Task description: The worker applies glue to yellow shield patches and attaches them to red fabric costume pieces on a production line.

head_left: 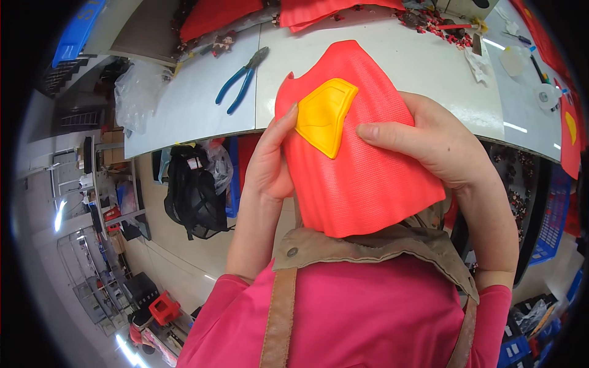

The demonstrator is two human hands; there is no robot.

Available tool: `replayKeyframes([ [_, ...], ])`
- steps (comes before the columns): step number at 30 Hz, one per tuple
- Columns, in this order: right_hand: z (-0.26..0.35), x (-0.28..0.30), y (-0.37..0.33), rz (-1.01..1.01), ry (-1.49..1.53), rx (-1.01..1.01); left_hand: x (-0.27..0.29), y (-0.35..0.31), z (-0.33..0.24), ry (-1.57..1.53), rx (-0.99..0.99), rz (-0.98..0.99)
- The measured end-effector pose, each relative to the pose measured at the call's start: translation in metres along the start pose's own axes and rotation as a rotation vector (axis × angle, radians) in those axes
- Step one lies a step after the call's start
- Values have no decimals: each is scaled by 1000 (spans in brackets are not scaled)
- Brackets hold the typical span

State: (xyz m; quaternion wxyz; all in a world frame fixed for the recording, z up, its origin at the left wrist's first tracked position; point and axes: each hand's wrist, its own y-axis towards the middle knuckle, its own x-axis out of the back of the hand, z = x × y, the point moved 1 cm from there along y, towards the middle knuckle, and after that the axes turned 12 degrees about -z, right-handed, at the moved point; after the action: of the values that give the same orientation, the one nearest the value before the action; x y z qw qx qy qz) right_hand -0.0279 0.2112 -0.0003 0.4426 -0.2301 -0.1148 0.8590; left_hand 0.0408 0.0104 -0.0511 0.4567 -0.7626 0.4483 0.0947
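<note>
Between my two hands I hold a red, ribbed, cape-shaped piece point(368, 190) of soft-looking material, above the near edge of the white table. A yellow shield-shaped emblem point(325, 116) sits on its upper middle. My left hand point(276, 153) grips the piece's left edge, thumb tip beside the emblem's left corner; its other fingers are behind the piece. My right hand point(423, 135) clasps the right side, thumb pressed on the red surface, fingers hidden underneath. Blue-handled pliers point(242, 80) lie on the table ahead and to the left, jaws slightly apart.
More red pieces point(340, 11) lie along the table's point(282, 80) far side, with small red and black bits point(432, 27) beside them. A clear plastic bag point(138, 98) hangs at the left corner. Below are a black backpack point(193, 190) and, at right, a blue crate point(552, 214).
</note>
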Motion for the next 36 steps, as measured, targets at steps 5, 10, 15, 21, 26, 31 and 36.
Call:
replayKeyframes([
  [5,0,2,4,3,30,-7,-5,0,0,-63,76,91],
  [10,6,6,3,-26,17,-7,-9,1,0,-23,27,28],
  [15,23,34,-2,52,-527,353,-14,-13,2,503,-765,-85],
  [21,46,31,-30,320,-917,406,-45,-49,-6,904,-701,273],
  [26,39,30,-38,452,-1003,365,-32,-32,-9,1047,-366,597],
  [31,49,83,1,-303,-925,573,-14,-23,5,945,-786,475],
  [36,37,93,19,-541,-1008,747,15,-31,27,887,-441,305],
])
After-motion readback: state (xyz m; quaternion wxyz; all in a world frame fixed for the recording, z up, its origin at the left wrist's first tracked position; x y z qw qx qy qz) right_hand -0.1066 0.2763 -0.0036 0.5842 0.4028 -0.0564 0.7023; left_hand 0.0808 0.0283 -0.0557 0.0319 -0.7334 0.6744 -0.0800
